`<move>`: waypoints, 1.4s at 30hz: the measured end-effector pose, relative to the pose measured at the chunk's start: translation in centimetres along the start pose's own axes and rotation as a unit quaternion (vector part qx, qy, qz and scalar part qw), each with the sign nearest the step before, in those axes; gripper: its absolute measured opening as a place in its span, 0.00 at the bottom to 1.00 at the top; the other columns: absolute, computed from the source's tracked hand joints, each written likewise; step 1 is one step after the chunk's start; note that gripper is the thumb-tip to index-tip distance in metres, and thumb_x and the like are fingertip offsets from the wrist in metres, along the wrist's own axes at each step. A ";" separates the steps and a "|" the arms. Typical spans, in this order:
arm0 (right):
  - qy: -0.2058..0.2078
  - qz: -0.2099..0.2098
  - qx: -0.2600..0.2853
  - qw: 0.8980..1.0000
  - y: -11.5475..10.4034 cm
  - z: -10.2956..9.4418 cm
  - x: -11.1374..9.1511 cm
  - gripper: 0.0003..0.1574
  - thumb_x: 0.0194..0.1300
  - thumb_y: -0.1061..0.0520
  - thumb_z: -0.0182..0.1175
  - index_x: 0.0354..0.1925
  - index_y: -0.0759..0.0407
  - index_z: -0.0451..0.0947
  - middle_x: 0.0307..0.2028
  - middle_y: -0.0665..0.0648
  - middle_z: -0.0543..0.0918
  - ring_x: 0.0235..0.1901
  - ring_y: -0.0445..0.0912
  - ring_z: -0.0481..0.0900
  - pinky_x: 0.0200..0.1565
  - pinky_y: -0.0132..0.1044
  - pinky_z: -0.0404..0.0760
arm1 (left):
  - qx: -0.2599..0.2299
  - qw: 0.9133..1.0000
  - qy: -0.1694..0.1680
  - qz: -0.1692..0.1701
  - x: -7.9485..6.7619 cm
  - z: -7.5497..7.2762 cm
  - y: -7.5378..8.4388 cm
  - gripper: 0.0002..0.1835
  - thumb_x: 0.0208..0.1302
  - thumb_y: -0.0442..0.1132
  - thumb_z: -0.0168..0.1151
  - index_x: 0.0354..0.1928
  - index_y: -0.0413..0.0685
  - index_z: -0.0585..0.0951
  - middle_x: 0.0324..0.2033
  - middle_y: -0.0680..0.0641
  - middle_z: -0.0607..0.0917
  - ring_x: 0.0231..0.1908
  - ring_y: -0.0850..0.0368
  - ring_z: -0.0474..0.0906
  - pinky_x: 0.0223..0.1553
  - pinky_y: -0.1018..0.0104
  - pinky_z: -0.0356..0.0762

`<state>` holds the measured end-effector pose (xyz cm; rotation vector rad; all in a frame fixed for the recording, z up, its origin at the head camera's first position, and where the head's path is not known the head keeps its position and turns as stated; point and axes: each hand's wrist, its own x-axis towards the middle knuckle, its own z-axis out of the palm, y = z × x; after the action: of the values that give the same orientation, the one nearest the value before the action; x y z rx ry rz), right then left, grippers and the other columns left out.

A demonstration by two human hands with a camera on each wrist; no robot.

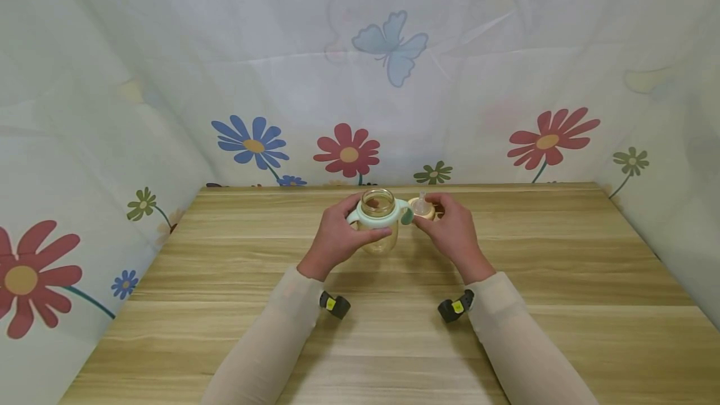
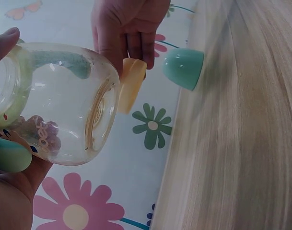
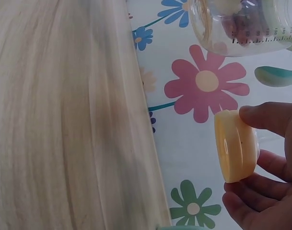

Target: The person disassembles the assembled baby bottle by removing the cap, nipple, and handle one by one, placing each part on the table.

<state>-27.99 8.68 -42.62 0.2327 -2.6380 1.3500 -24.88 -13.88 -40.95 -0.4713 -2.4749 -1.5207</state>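
My left hand (image 1: 340,233) grips a clear baby bottle (image 1: 385,244) above the table, with its open neck upward and a pale green two-handled collar round it. Close by on the right, my right hand (image 1: 454,230) pinches a bottle teat (image 1: 422,205) set in a yellow screw ring (image 3: 236,146) between thumb and fingers. Ring and bottle are apart. A domed green bottle cap (image 2: 184,68) stands on the table beyond the right hand in the left wrist view; in the head view I cannot make it out.
The wood-grain table (image 1: 360,342) reaches back to a pale cloth backdrop (image 1: 472,99) printed with flowers and a butterfly. More of this cloth hangs at both sides. A black wrist camera (image 1: 337,306) is strapped at the left cuff, another (image 1: 452,309) at the right.
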 end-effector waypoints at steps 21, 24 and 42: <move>-0.022 0.012 -0.016 1.000 1.4 0.7 0.3 0.31 0.58 0.49 0.69 0.56 0.58 0.73 0.53 0.62 0.81 0.52 0.55 0.78 0.54 0.50 0.77 | 0.003 1.000 -0.002 0.010 0.0 0.1 -0.2 0.38 0.43 0.59 0.77 0.60 0.62 0.76 0.52 0.58 0.83 0.51 0.59 0.78 0.55 0.54 0.78; -0.026 0.012 -0.012 1.000 1.7 0.9 0.4 0.31 0.57 0.49 0.69 0.56 0.58 0.74 0.54 0.61 0.81 0.53 0.55 0.78 0.55 0.50 0.77 | 0.003 1.000 -0.001 0.007 0.0 0.1 -0.1 0.38 0.43 0.60 0.77 0.59 0.63 0.77 0.52 0.59 0.83 0.50 0.59 0.78 0.54 0.55 0.78; -0.037 0.008 -0.018 0.999 2.7 1.7 0.5 0.30 0.56 0.47 0.70 0.53 0.59 0.74 0.51 0.63 0.82 0.51 0.55 0.79 0.53 0.49 0.78 | -0.002 1.000 -0.002 0.006 -0.1 0.1 -0.2 0.38 0.42 0.61 0.77 0.59 0.65 0.76 0.52 0.59 0.83 0.50 0.60 0.79 0.54 0.55 0.79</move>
<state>-29.17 8.83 -45.66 0.2624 -2.7269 1.3216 -24.91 -13.91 -41.20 -0.4878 -2.4683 -1.5208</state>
